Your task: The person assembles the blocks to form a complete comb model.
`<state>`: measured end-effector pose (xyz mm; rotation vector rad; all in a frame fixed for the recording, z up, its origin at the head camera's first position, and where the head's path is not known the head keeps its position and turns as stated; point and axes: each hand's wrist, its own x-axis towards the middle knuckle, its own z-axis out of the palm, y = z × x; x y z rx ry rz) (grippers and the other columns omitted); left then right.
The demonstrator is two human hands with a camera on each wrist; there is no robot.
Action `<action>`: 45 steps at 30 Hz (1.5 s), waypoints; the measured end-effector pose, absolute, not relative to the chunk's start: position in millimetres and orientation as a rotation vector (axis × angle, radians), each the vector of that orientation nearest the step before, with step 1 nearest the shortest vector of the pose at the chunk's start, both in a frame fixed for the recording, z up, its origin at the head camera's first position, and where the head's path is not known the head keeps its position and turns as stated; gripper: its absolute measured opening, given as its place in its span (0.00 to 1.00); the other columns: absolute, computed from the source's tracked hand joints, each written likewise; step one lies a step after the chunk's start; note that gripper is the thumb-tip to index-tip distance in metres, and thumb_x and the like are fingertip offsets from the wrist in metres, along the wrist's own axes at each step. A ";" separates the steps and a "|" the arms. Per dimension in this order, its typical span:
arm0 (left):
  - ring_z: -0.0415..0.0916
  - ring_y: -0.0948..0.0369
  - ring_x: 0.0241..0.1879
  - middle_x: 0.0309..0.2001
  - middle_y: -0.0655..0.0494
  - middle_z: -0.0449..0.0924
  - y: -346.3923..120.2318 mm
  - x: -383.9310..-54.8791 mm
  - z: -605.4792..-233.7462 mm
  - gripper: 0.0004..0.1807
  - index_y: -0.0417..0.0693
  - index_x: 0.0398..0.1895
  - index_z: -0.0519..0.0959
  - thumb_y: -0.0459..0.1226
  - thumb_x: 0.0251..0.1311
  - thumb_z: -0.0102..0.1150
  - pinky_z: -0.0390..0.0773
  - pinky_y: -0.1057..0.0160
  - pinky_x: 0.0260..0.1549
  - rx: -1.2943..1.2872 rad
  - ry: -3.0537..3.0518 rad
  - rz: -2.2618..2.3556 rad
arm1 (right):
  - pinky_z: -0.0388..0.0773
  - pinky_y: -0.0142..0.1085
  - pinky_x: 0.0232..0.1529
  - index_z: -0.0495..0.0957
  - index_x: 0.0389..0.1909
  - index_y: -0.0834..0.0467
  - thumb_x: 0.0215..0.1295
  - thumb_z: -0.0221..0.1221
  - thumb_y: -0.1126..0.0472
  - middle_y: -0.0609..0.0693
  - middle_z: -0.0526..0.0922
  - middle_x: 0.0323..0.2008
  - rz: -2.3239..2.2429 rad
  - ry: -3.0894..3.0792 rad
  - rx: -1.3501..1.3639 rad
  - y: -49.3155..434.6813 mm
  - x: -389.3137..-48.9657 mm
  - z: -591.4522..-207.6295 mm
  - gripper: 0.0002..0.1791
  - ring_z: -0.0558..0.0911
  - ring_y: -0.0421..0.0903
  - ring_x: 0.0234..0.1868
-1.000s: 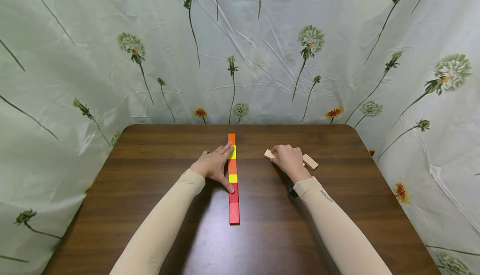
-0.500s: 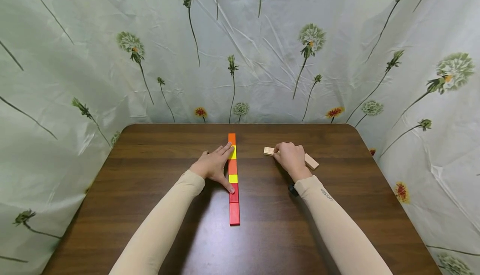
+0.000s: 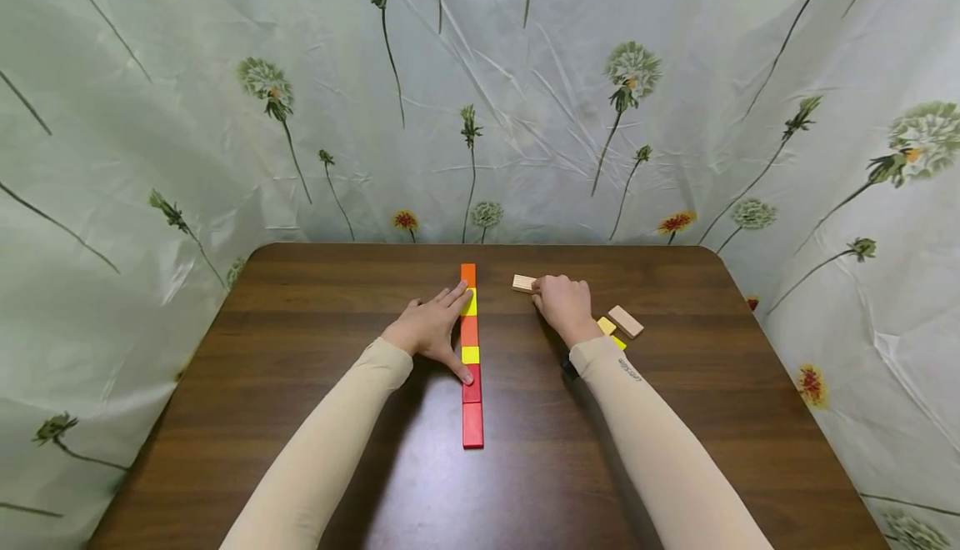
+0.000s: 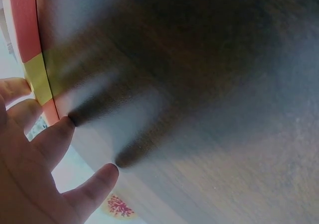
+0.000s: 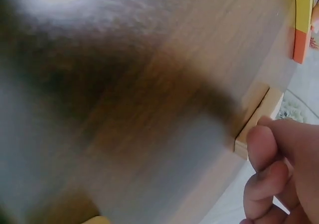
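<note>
A straight row of flat red, orange and yellow blocks (image 3: 472, 425) runs front to back along the middle of the table. My left hand (image 3: 431, 329) lies across its left side, fingers spread, with the thumb on a red block and fingertips on a yellow one. In the left wrist view a yellow block (image 4: 38, 77) shows by the fingertips. To the right of the row, my right hand (image 3: 564, 308) pinches a plain wooden block (image 3: 522, 283), partly hidden behind the fingers. The right wrist view shows this wooden block (image 5: 261, 112) low at the table surface.
Another plain wooden block (image 3: 626, 322) lies to the right of my right hand. Beside it are a pale yellow block (image 3: 606, 326) and a bright yellow one (image 3: 618, 342), partly covered by the sleeve. A flowered curtain (image 3: 540, 117) hangs behind the brown table (image 3: 262, 350).
My right hand has moved left and toward the back edge with the wooden block, uncovering the yellow blocks. The left hand has stayed on the row.
</note>
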<state>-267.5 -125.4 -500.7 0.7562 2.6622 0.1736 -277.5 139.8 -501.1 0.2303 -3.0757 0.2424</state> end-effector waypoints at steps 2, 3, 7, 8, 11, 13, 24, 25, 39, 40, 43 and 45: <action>0.44 0.48 0.89 0.90 0.57 0.32 -125.2 -268.7 -501.5 0.87 0.54 0.90 0.41 0.78 0.31 0.78 0.56 0.24 0.76 0.754 2.661 0.175 | 0.83 0.56 0.49 0.90 0.58 0.51 0.77 0.65 0.56 0.58 0.93 0.51 0.235 -3.086 0.238 138.2 -279.9 -500.0 0.14 0.91 0.63 0.47; 0.44 0.48 0.89 0.90 0.56 0.32 -125.1 -268.9 -501.2 0.87 0.54 0.90 0.41 0.78 0.31 0.79 0.56 0.24 0.76 0.756 2.662 0.180 | 0.83 0.57 0.49 0.89 0.58 0.51 0.77 0.64 0.56 0.59 0.92 0.51 0.232 -3.095 0.245 137.0 -280.8 -499.3 0.14 0.91 0.64 0.47; 0.45 0.47 0.88 0.90 0.55 0.34 -124.9 -268.4 -497.4 0.87 0.52 0.90 0.42 0.78 0.31 0.79 0.56 0.24 0.76 0.758 2.662 0.189 | 0.82 0.59 0.50 0.86 0.61 0.50 0.79 0.63 0.55 0.63 0.91 0.51 0.208 -3.142 0.272 130.5 -282.4 -496.6 0.15 0.90 0.67 0.48; 0.45 0.47 0.88 0.90 0.54 0.34 -124.9 -268.1 -496.7 0.87 0.52 0.90 0.42 0.78 0.31 0.79 0.55 0.24 0.76 0.757 2.663 0.187 | 0.82 0.59 0.51 0.84 0.64 0.49 0.79 0.62 0.55 0.63 0.91 0.52 0.197 -3.165 0.280 128.5 -282.4 -495.6 0.16 0.90 0.67 0.48; 0.46 0.46 0.88 0.90 0.53 0.35 -125.0 -267.0 -496.1 0.87 0.51 0.90 0.43 0.77 0.31 0.80 0.55 0.23 0.75 0.757 2.665 0.190 | 0.81 0.59 0.54 0.78 0.73 0.47 0.81 0.60 0.53 0.63 0.89 0.56 0.156 -3.222 0.297 122.9 -282.9 -492.9 0.23 0.90 0.67 0.50; 0.46 0.46 0.88 0.90 0.54 0.35 -124.7 -266.1 -496.7 0.87 0.52 0.90 0.43 0.77 0.31 0.80 0.55 0.23 0.75 0.758 2.666 0.181 | 0.81 0.59 0.55 0.74 0.77 0.47 0.82 0.59 0.53 0.62 0.89 0.58 0.135 -3.256 0.301 119.4 -283.2 -491.4 0.26 0.90 0.66 0.51; 0.48 0.43 0.87 0.90 0.54 0.38 -121.5 -262.5 -495.8 0.86 0.52 0.90 0.46 0.78 0.29 0.80 0.56 0.24 0.75 0.799 2.687 0.176 | 0.80 0.59 0.59 0.69 0.81 0.43 0.83 0.57 0.53 0.60 0.88 0.61 0.113 -3.296 0.271 104.2 -291.8 -493.3 0.29 0.89 0.65 0.53; 0.48 0.43 0.87 0.90 0.54 0.38 -121.4 -262.1 -496.1 0.86 0.52 0.90 0.46 0.78 0.29 0.80 0.56 0.24 0.75 0.799 2.687 0.175 | 0.80 0.59 0.59 0.69 0.80 0.43 0.83 0.57 0.53 0.59 0.88 0.61 0.107 -3.296 0.274 102.8 -291.8 -493.5 0.28 0.89 0.65 0.53; 0.48 0.43 0.87 0.90 0.56 0.37 -121.3 -257.1 -496.7 0.86 0.54 0.90 0.45 0.79 0.29 0.78 0.57 0.25 0.76 0.786 2.679 0.152 | 0.79 0.59 0.62 0.64 0.84 0.41 0.83 0.58 0.51 0.59 0.89 0.60 0.097 -3.322 0.287 88.8 -285.0 -493.3 0.32 0.90 0.62 0.52; 0.48 0.43 0.87 0.90 0.56 0.37 -121.5 -257.3 -496.8 0.86 0.55 0.90 0.45 0.79 0.29 0.78 0.57 0.25 0.76 0.786 2.680 0.155 | 0.79 0.59 0.62 0.64 0.84 0.41 0.83 0.58 0.51 0.59 0.89 0.60 0.099 -3.320 0.286 88.2 -285.5 -493.9 0.32 0.90 0.62 0.52; 0.48 0.43 0.87 0.90 0.56 0.37 -121.5 -257.9 -497.0 0.86 0.55 0.90 0.45 0.79 0.29 0.78 0.57 0.25 0.76 0.789 2.682 0.157 | 0.79 0.59 0.62 0.64 0.84 0.41 0.82 0.58 0.51 0.58 0.89 0.61 0.103 -3.317 0.281 87.3 -287.6 -495.6 0.33 0.90 0.62 0.53; 0.47 0.43 0.87 0.90 0.56 0.37 -121.1 -258.3 -496.9 0.86 0.55 0.90 0.45 0.79 0.29 0.78 0.56 0.25 0.76 0.789 2.679 0.163 | 0.79 0.59 0.62 0.65 0.83 0.41 0.82 0.58 0.51 0.58 0.88 0.61 0.100 -3.316 0.280 87.5 -288.9 -496.0 0.32 0.90 0.62 0.52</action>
